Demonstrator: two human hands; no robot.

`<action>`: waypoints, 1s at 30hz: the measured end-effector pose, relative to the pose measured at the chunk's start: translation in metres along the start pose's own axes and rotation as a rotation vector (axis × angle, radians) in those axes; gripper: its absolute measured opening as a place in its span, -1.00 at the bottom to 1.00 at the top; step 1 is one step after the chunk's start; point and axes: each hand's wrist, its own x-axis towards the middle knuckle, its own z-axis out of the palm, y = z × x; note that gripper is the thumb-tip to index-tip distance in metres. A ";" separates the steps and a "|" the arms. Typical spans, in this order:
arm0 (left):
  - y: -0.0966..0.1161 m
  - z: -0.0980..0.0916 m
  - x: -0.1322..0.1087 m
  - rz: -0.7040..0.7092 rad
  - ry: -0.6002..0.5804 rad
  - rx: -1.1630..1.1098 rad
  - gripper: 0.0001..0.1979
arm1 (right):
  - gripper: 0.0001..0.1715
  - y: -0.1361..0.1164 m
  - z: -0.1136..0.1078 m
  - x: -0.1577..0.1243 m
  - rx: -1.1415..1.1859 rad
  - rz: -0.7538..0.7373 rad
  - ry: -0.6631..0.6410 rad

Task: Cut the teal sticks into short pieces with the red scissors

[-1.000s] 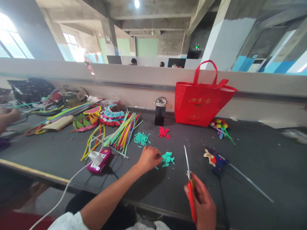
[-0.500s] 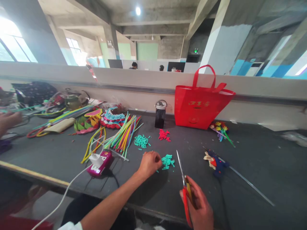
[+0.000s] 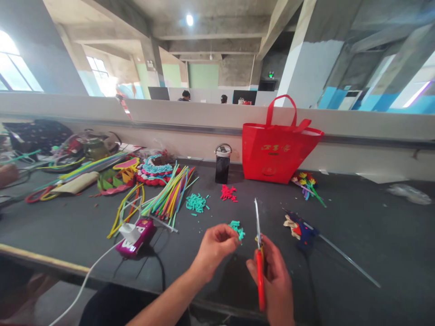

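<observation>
My left hand (image 3: 217, 251) is closed in a pinch just in front of a small pile of short teal pieces (image 3: 236, 227), covering part of it. What its fingertips hold, if anything, is too small to make out. In my right hand (image 3: 277, 280) is a pair of scissors (image 3: 260, 278) with red handles, the blades together and pointing away from me. Farther back lie a larger teal pile (image 3: 197, 203) and a pile of short red pieces (image 3: 228, 193).
Left of the piles lies a bundle of coloured pipe cleaners (image 3: 173, 192), with a purple power strip (image 3: 136, 238) in front. A black bottle (image 3: 222, 168) and a red bag (image 3: 277, 151) stand behind. A dark blue glue gun (image 3: 306, 235) with a long stick lies right.
My left hand has come nearer the scissors and now covers more of the near teal pile. The scissors have turned more upright. The whole view has shifted slightly.
</observation>
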 end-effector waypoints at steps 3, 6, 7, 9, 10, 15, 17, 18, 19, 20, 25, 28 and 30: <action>-0.009 0.000 -0.011 0.060 -0.033 0.203 -0.97 | -0.23 -0.010 0.005 0.007 0.081 0.018 -0.021; -0.014 0.000 -0.018 0.113 -0.032 0.371 -0.98 | -0.28 -0.013 0.009 0.007 0.118 0.040 -0.091; -0.014 0.000 -0.020 0.112 -0.030 0.406 -0.97 | -0.30 -0.013 0.009 0.006 0.119 0.045 -0.100; -0.014 -0.001 -0.020 0.097 -0.033 0.423 -0.98 | -0.34 -0.013 0.010 0.005 0.106 0.047 -0.094; -0.014 -0.002 -0.021 0.088 -0.037 0.410 -0.99 | -0.35 -0.014 0.011 0.004 0.096 0.042 -0.087; -0.012 -0.004 -0.023 0.056 -0.120 0.372 -0.89 | -0.40 -0.016 0.012 0.003 0.083 0.006 -0.063; -0.012 -0.005 -0.024 0.046 -0.127 0.387 -0.88 | -0.41 -0.018 0.013 0.004 0.084 0.001 -0.065; -0.011 -0.005 -0.024 0.037 -0.120 0.388 -0.89 | -0.42 -0.018 0.014 0.004 0.085 -0.002 -0.072; -0.010 -0.005 -0.024 0.024 -0.110 0.373 -0.91 | -0.42 -0.019 0.015 0.005 0.084 -0.006 -0.074; -0.010 -0.005 -0.024 0.004 -0.101 0.337 -0.92 | -0.41 -0.019 0.015 0.005 0.077 -0.012 -0.064; -0.004 -0.008 -0.019 -0.122 -0.018 -0.146 -0.94 | -0.40 -0.014 0.006 0.006 -0.059 -0.106 0.112; 0.001 -0.010 -0.016 -0.105 0.050 -0.364 -0.92 | -0.41 -0.002 0.000 -0.002 -0.206 -0.221 0.066; 0.004 -0.009 -0.014 -0.089 0.062 -0.432 -0.91 | -0.46 0.006 0.001 -0.011 -0.322 -0.313 0.027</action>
